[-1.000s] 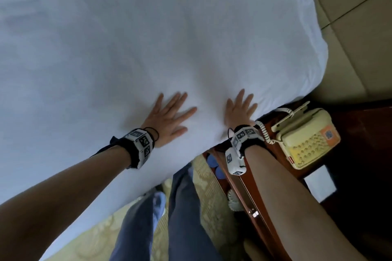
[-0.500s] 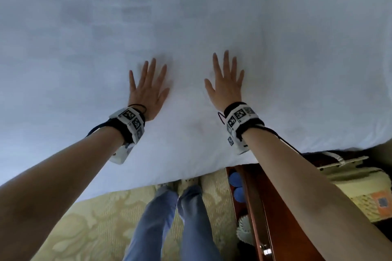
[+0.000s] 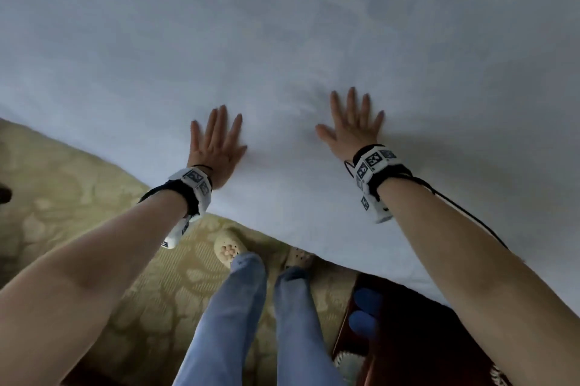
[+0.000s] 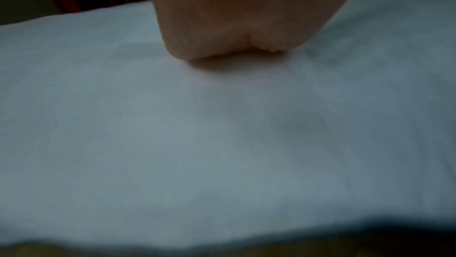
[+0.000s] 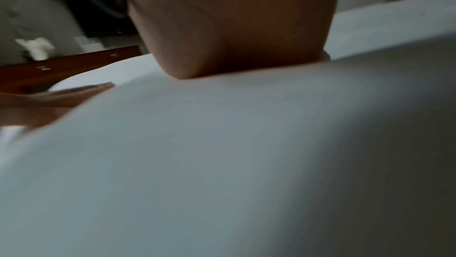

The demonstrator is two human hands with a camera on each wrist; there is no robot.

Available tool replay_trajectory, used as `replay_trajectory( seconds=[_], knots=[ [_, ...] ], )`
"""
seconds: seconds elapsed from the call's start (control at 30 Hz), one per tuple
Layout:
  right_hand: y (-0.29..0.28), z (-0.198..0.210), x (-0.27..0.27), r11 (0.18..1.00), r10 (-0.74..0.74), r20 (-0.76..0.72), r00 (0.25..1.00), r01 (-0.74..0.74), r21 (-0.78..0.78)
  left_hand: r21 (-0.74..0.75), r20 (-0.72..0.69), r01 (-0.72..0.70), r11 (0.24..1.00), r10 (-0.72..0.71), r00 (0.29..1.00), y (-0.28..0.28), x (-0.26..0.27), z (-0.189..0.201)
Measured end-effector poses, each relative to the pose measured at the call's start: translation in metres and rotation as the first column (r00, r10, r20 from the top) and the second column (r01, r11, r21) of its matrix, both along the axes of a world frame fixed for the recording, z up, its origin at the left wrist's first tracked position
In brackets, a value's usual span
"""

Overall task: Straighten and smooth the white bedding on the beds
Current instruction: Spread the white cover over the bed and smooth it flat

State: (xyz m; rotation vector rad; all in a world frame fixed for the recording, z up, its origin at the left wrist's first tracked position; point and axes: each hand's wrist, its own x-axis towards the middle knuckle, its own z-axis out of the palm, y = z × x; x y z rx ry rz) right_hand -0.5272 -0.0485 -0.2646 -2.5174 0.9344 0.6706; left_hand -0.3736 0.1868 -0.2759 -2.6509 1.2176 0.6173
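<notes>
White bedding [image 3: 282, 40] covers the bed and fills the upper head view. My left hand [image 3: 216, 143] lies flat on it near the bed's edge, fingers spread and straight. My right hand [image 3: 354, 121] presses flat a little further in, fingers spread too. In the left wrist view the heel of the left hand [image 4: 234, 17] rests on the white sheet [image 4: 222, 144]. The right wrist view shows the right palm [image 5: 234, 27] on the bedding [image 5: 222, 163], with the left hand's fingers [image 5: 81, 91] flat at the left. Faint soft creases lie ahead of the hands.
A patterned yellow-green carpet [image 3: 78, 203] runs along the bed's near edge, where my legs [image 3: 251, 307] and slippers stand. A dark red wooden nightstand [image 3: 423, 348] with blue items sits at the lower right, against the bed.
Both flat hands have slid leftwards along the bed, away from the nightstand and the telephone, which has left the view. More carpet shows at the left.
</notes>
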Motion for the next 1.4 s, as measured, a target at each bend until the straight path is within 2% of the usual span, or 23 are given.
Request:
replay_trajectory(
  seconds=[0.07, 0.13, 0.27, 0.33, 0.5, 0.57, 0.67, 0.77, 0.83, 0.87, 0.93, 1.0, 1.07, 1.13, 1.2, 1.27, 1.33, 1.4],
  knots=[
    [0.045, -0.005, -0.002, 0.994, 0.113, 0.04, 0.993, -0.113, -0.007, 0.018, -0.015, 0.022, 1.0, -0.022, 1.0, 0.043, -0.01, -0.013],
    [0.091, -0.011, -0.01, 0.956, 0.291, 0.06, 0.955, -0.288, -0.056, 0.035, -0.029, -0.003, 0.999, 0.004, 1.0, 0.082, -0.024, -0.024],
    [0.156, -0.025, -0.026, 0.806, 0.589, 0.013, 0.808, -0.587, -0.072, 0.161, -0.094, -0.106, 0.981, 0.122, 0.988, 0.134, -0.045, -0.039],
    [0.173, -0.029, -0.02, 0.78, 0.624, 0.03, 0.781, -0.621, -0.081, 0.15, -0.087, -0.146, 0.978, 0.16, 0.983, 0.153, -0.048, -0.042],
    [0.181, -0.014, 0.041, 0.823, 0.565, 0.149, 0.812, -0.539, -0.18, 0.054, -0.007, -0.344, 0.938, 0.345, 0.939, 0.174, -0.023, -0.028],
    [0.173, -0.006, 0.069, 0.849, 0.521, 0.184, 0.833, -0.484, -0.212, -0.027, -0.068, -0.493, 0.87, 0.49, 0.869, 0.169, -0.007, -0.023],
    [0.17, -0.003, 0.11, 0.866, 0.483, 0.211, 0.85, -0.427, -0.261, -0.154, -0.229, -0.736, 0.659, 0.701, 0.676, 0.159, 0.011, -0.025],
    [0.178, -0.008, 0.134, 0.878, 0.449, 0.216, 0.867, -0.384, -0.285, -0.212, -0.474, -0.848, 0.485, 0.707, 0.524, 0.148, 0.017, -0.045],
    [0.19, -0.02, 0.133, 0.835, 0.529, 0.186, 0.828, -0.469, -0.286, -0.203, -0.597, -0.857, 0.474, 0.633, 0.492, 0.146, 0.02, -0.067],
    [0.202, -0.029, 0.128, 0.783, 0.605, 0.149, 0.782, -0.551, -0.288, -0.169, -0.625, -0.855, 0.491, 0.617, 0.478, 0.152, 0.022, -0.08],
    [0.225, -0.047, 0.111, 0.656, 0.741, 0.072, 0.668, -0.696, -0.293, -0.089, -0.644, -0.812, 0.577, 0.589, 0.489, 0.169, 0.03, -0.101],
    [0.248, -0.06, 0.097, 0.577, 0.802, -0.012, 0.598, -0.779, -0.246, 0.035, -0.638, -0.76, 0.649, 0.6, 0.482, 0.194, 0.045, -0.112],
    [0.266, -0.063, 0.096, 0.528, 0.831, -0.087, 0.549, -0.829, -0.185, 0.079, -0.565, -0.756, 0.65, 0.654, 0.503, 0.218, 0.066, -0.112],
    [0.276, -0.054, 0.108, 0.485, 0.861, -0.068, 0.503, -0.855, -0.183, 0.03, -0.464, -0.796, 0.604, 0.714, 0.524, 0.233, 0.086, -0.099],
    [0.282, -0.04, 0.136, 0.523, 0.848, 0.038, 0.529, -0.82, -0.233, -0.081, -0.36, -0.828, 0.555, 0.758, 0.544, 0.238, 0.109, -0.079],
    [0.283, -0.024, 0.176, 0.646, 0.76, 0.191, 0.621, -0.691, -0.325, -0.258, -0.248, -0.792, 0.553, 0.755, 0.607, 0.237, 0.135, -0.063],
    [0.277, -0.012, 0.22, 0.773, 0.625, 0.295, 0.723, -0.519, -0.366, -0.391, -0.153, -0.685, 0.615, 0.691, 0.707, 0.233, 0.163, -0.052],
    [0.262, -0.003, 0.264, 0.859, 0.474, 0.355, 0.806, -0.334, -0.389, -0.459, -0.094, -0.553, 0.696, 0.58, 0.809, 0.226, 0.194, -0.042]
  ],
)
